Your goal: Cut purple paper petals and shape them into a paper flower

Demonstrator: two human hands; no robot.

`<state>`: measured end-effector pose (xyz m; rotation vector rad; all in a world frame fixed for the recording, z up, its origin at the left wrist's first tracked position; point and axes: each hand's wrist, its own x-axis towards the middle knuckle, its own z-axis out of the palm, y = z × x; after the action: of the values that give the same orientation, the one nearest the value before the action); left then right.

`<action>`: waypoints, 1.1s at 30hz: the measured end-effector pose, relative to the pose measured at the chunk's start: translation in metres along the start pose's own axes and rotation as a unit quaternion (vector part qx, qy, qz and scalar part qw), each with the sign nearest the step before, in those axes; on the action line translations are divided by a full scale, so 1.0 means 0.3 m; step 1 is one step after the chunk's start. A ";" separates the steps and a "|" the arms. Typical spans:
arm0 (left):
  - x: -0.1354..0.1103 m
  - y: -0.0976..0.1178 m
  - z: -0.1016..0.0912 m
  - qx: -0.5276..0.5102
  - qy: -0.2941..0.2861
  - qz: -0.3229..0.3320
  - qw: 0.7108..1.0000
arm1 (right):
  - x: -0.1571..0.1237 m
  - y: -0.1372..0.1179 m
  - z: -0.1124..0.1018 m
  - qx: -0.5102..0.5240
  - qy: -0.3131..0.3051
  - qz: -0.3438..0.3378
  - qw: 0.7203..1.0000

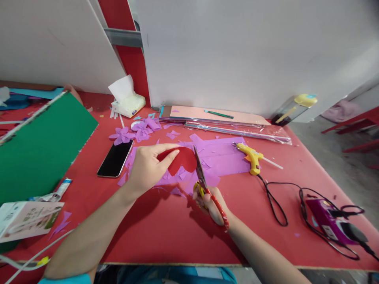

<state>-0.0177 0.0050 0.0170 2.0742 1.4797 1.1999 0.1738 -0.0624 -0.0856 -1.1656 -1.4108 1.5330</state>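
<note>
My left hand [151, 165] pinches a piece of red paper [186, 157] between thumb and fingers, holding it above the table. The paper has a rounded, heart-like outline. In my right hand [213, 201] are scissors [200, 170] with red and yellow handles, their blades pointing up and away from me. The blades meet the right edge of the red paper; whether they are cutting into it I cannot tell. Beneath both hands lie purple paper sheets [227, 156] and many purple scraps. Purple paper flowers [122, 135] rest beyond my left hand, close to a black phone [116, 158].
A yellow glue gun [251, 156] lies to the right, its black cord running to a purple power box [328, 221]. At the back are plastic-wrapped paper packs [237, 132], a green pen [219, 114] and a tissue pack [129, 104]. A green board [53, 146] stands left.
</note>
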 end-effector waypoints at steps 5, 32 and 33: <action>0.002 -0.003 0.000 -0.004 -0.002 -0.003 1.000 | 0.004 0.014 -0.001 0.012 0.004 0.004 1.000; 0.041 -0.043 -0.049 -0.016 -0.071 -0.031 0.997 | -0.001 -0.075 -0.028 0.019 -0.147 -0.039 0.988; 0.040 -0.042 -0.048 -0.015 -0.075 -0.032 0.997 | -0.001 -0.076 -0.030 0.014 -0.154 -0.039 0.987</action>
<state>-0.0353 0.0178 0.0225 2.0317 1.4384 1.0122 0.1810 -0.0569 -0.0628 -0.8719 -1.6087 1.7249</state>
